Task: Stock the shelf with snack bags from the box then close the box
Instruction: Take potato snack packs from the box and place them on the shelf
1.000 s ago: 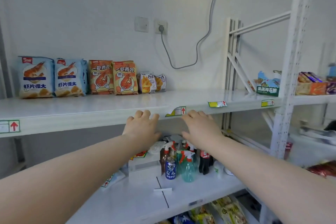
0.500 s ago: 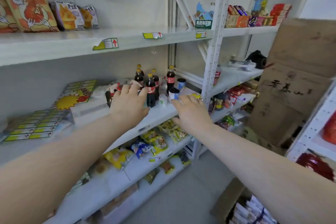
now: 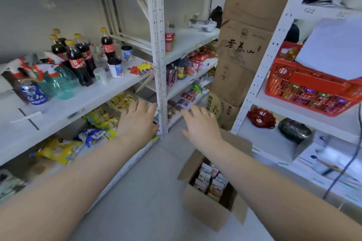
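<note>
An open cardboard box [image 3: 205,209] stands on the floor at the lower middle right, its flaps up. Several small snack bags [image 3: 210,181] lie packed inside it. My left hand [image 3: 137,121] hovers in front of the white shelf unit [image 3: 157,45], fingers spread and empty. Level with it, my right hand [image 3: 199,123] is stretched out above and beyond the box, also empty with fingers apart. My right forearm crosses over the box's right side and hides part of it.
Cola bottles [image 3: 78,58], cups and a Pepsi can [image 3: 32,94] fill the middle shelf on the left. Snack packs lie on the lower shelves. Stacked cardboard cartons [image 3: 244,45] stand at the aisle's end. A red basket [image 3: 313,88] sits on the right-hand rack.
My view has swung down and to the right, from the top shelf to the floor, bringing the box into sight. Both hands have dropped with it and stay empty.
</note>
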